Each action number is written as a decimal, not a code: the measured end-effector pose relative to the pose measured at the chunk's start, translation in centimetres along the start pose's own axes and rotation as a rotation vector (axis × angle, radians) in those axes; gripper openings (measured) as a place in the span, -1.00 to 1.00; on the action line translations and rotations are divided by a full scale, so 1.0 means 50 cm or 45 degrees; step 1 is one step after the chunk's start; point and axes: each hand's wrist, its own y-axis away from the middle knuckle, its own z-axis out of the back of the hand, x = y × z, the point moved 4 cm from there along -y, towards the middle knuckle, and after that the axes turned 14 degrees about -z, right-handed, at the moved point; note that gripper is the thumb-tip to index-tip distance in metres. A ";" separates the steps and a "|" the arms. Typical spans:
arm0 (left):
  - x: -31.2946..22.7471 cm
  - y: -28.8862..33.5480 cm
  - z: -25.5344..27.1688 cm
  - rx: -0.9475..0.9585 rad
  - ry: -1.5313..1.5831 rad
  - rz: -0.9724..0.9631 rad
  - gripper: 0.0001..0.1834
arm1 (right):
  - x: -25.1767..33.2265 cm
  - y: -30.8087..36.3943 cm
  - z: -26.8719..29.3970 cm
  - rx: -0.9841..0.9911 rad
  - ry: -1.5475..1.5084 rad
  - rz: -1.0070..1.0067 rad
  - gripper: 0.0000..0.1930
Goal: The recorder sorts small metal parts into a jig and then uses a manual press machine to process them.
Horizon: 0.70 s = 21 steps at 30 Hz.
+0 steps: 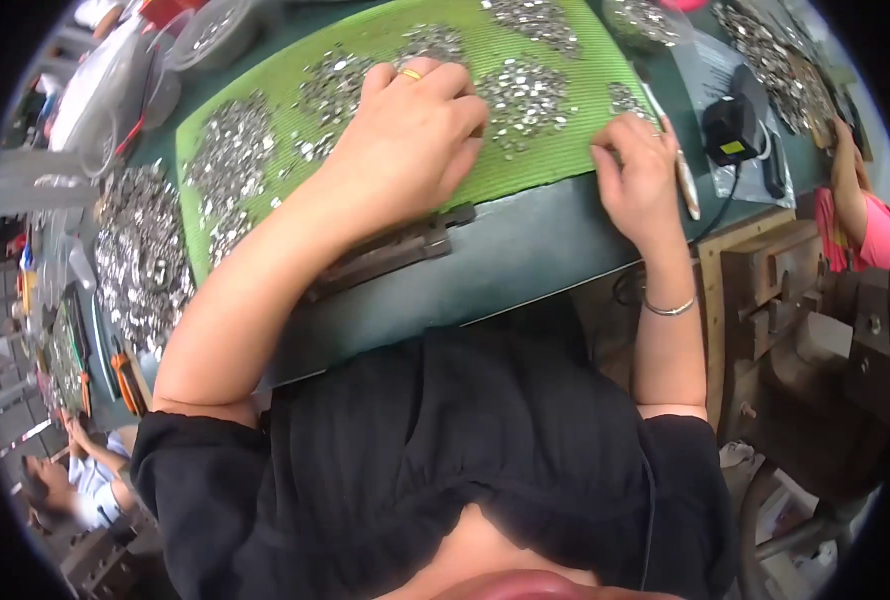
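At the upper centre of the frame, the left hand (407, 140) curls over a ribbed green mat (530, 170) on the tabletop (535, 240), among heaps of small silvery pieces (520, 95). The right hand (639, 180) bends loosely by the mat's right edge, upper right. Whether either grips a piece cannot be told.

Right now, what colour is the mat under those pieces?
The mat is bright green, best in the head view.
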 end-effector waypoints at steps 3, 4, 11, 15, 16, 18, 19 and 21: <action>-0.038 0.064 0.043 0.012 0.151 0.240 -0.93 | 0.021 0.009 0.000 -0.010 0.075 0.028 -0.91; -0.045 0.094 0.049 0.033 0.186 0.319 -0.92 | 0.042 0.014 -0.004 -0.017 0.062 0.030 -0.90; -0.077 0.192 0.019 -0.085 0.067 0.340 -0.87 | 0.256 0.060 -0.068 0.231 -0.336 0.522 -0.91; -0.080 0.203 0.011 -0.132 0.037 0.272 -0.86 | 0.280 0.060 -0.083 0.331 -0.244 0.478 -0.93; -0.080 0.207 0.011 -0.140 0.023 0.254 -0.86 | 0.284 0.059 -0.085 0.337 -0.207 0.468 -0.94; -0.081 0.211 0.014 -0.153 0.010 0.237 -0.87 | 0.290 0.056 -0.085 0.343 -0.166 0.460 -0.95; -0.090 0.209 0.019 -0.134 -0.120 0.151 -0.87 | 0.294 0.055 -0.081 0.334 -0.127 0.476 -0.95; -0.109 0.217 0.017 -0.095 -0.373 0.020 -0.86 | 0.303 0.051 -0.076 0.327 -0.089 0.500 -0.95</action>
